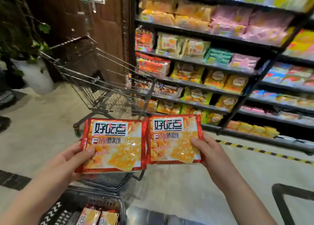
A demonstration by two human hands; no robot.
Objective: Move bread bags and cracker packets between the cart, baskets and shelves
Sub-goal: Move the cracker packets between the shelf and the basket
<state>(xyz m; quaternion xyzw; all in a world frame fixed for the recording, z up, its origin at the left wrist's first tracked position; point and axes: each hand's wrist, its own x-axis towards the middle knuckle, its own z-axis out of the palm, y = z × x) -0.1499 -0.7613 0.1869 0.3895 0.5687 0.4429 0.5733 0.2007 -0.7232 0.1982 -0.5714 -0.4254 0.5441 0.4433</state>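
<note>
Red cracker packets are in both hands, one in each. The left hand grips the left packet at its lower left edge, with the thumb on the front. The right hand grips the right packet at its lower right edge in the same way. Both packets face the camera, side by side, and their inner edges touch or almost touch. They are held above the floor, in front of the wire cart. Below the left arm stands a black basket with two other packets of the same kind inside. On the right, the shelves carry bread bags and other snacks. Behind the cart is a brown door.
</note>
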